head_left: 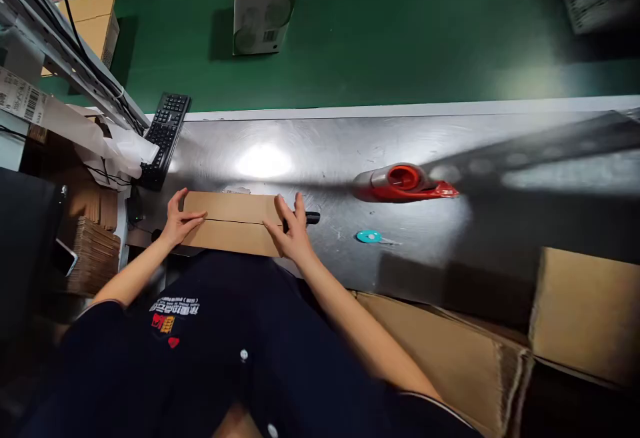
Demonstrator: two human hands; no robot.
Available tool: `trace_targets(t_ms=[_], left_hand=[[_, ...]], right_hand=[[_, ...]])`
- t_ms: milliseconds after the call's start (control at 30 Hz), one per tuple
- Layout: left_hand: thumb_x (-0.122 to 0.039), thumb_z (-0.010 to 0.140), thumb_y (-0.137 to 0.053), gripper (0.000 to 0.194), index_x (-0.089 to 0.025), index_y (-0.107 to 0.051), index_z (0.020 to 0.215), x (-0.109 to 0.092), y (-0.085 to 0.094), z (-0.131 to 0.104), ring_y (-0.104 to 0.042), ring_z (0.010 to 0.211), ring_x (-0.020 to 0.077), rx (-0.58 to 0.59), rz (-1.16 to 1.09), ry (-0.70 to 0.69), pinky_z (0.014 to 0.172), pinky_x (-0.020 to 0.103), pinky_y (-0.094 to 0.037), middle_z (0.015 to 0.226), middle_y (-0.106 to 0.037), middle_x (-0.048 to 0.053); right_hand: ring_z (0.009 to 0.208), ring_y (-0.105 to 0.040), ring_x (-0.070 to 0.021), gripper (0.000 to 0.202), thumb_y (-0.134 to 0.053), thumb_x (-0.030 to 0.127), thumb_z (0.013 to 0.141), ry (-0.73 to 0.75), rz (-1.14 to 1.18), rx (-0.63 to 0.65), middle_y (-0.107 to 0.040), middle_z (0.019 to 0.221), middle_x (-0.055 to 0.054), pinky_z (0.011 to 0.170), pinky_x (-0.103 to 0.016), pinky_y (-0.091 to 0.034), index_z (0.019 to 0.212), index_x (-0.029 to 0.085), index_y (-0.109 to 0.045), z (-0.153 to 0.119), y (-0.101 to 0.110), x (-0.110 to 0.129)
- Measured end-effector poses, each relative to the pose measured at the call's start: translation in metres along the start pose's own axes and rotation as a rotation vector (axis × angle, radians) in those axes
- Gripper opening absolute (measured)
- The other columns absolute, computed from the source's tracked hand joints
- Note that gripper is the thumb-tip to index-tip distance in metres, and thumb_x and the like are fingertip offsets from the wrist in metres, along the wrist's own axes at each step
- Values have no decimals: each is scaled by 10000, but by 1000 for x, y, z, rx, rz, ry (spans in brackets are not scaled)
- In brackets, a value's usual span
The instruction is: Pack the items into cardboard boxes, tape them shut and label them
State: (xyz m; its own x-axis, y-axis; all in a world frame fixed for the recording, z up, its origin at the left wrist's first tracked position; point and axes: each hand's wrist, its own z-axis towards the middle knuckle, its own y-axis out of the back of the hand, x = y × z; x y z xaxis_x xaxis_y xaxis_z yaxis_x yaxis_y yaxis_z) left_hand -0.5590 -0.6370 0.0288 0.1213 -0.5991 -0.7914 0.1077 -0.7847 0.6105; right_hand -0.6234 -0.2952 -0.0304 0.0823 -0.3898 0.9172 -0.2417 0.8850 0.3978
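Left hand (179, 223) is resting flat on the left end of a closed cardboard box (231, 222), fingers spread and loose, thumb along the near edge; nothing is gripped. Right hand (291, 231) is pressing on the right end of the same box, fingers extended over the top flaps, palm down, not closed around anything. A dark object (310, 218) is poking out just past the right fingers; possibly a marker or a tool handle, but the view is too blurred to tell, and whether the hand is touching it is unclear.

The box is lying in the lower left-centre of the frame, at the near edge of a steel table (450, 145), its two top flaps meeting in a seam running left to right between the hands.

To the right of centre a red tape dispenser (405, 183) is lying on the steel, well apart from the box. Below it, a small teal ring (369, 237) is sitting on the table.

At the left, a black keyboard (165, 133) is lying at an angle near the table's far edge. A green conveyor belt (400, 31) is filling the upper part of the frame, with a pale printed carton (265, 5) standing on it at upper centre. Stacked flat cardboard (95, 258) is showing at lower left, and larger brown cartons (585, 311) at lower right.
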Motion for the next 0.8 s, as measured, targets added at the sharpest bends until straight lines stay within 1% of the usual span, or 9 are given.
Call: trace_targets(t_ms=[67, 167, 267, 367, 433, 467, 633, 733, 800], left_hand=[[-626, 828, -805, 429, -246, -873, 1014, 6, -12, -9, -287, 1633, 364, -43, -161, 101, 1344, 516, -267, 1770, -297, 53], [-646, 790, -823, 521, -228, -858, 1099, 9, -18, -10, -361, 1606, 376, -8, -296, 214, 1311, 501, -348, 1735, -375, 93], [-644, 779, -831, 670, -235, -776, 1307, 3, -13, -2, -379, 1599, 379, -22, -321, 197, 1308, 516, -346, 1719, -415, 122], [-588, 797, -845, 907, -285, -520, 1587, -4, -5, 9, -379, 1605, 344, -54, -347, 118, 1325, 506, -311, 1735, -399, 128], [-558, 796, -856, 1064, -312, -323, 1683, -6, -1, 18, -375, 1609, 327, -63, -396, 99, 1316, 492, -332, 1757, -360, 127], [-557, 784, -863, 1104, -306, -287, 1692, -4, -1, 22, -381, 1604, 330, -64, -421, 112, 1305, 490, -352, 1760, -352, 134], [-512, 714, -880, 1046, -258, -409, 1613, 10, -7, 43, -558, 1457, 352, -25, -529, 295, 1207, 528, -473, 1645, -513, 160], [-459, 705, -877, 1014, -293, -412, 1590, 13, -11, 48, -671, 1305, 324, 43, -587, 406, 1099, 531, -563, 1532, -614, 142], [-467, 697, -892, 1003, -282, -428, 1567, 11, -13, 49, -707, 1225, 315, 42, -588, 473, 1050, 524, -590, 1452, -666, 145]], right_hand=[[1626, -327, -323, 818, -618, 641, 972, -111, 159, 17, -340, 1762, -70, 1314, -571, -335, 1680, 320, -363, -5, -8, -3], [1580, -424, -275, 860, -561, 655, 996, -190, 305, 40, -363, 1752, -58, 1308, -511, -354, 1720, 321, -238, -9, -15, -2], [1612, -366, -274, 975, -601, 676, 964, -218, 324, -11, -300, 1775, -82, 1324, -506, -308, 1737, 292, -149, -10, -15, 4], [1641, -297, -257, 1008, -597, 658, 973, -216, 334, -62, -226, 1797, -92, 1338, -498, -268, 1742, 280, -68, -8, -15, 11], [1633, -317, -251, 928, -559, 624, 1004, -214, 341, -79, -248, 1792, -85, 1328, -497, -299, 1740, 293, -102, -5, -18, 13], [1625, -338, -253, 894, -552, 612, 1009, -216, 339, -87, -279, 1783, -88, 1321, -499, -317, 1736, 292, -140, -2, -20, 13], [1567, -446, -278, 886, -602, 608, 975, -234, 348, -91, -391, 1729, -143, 1302, -521, -350, 1708, 244, -262, 18, -34, 5], [1539, -487, -275, 848, -580, 597, 989, -209, 311, -101, -457, 1692, -136, 1283, -532, -382, 1706, 271, -266, 22, -37, -3], [1525, -506, -283, 829, -510, 592, 1019, -131, 223, -73, -467, 1681, -153, 1251, -552, -426, 1720, 261, -215, 22, -38, -8]])
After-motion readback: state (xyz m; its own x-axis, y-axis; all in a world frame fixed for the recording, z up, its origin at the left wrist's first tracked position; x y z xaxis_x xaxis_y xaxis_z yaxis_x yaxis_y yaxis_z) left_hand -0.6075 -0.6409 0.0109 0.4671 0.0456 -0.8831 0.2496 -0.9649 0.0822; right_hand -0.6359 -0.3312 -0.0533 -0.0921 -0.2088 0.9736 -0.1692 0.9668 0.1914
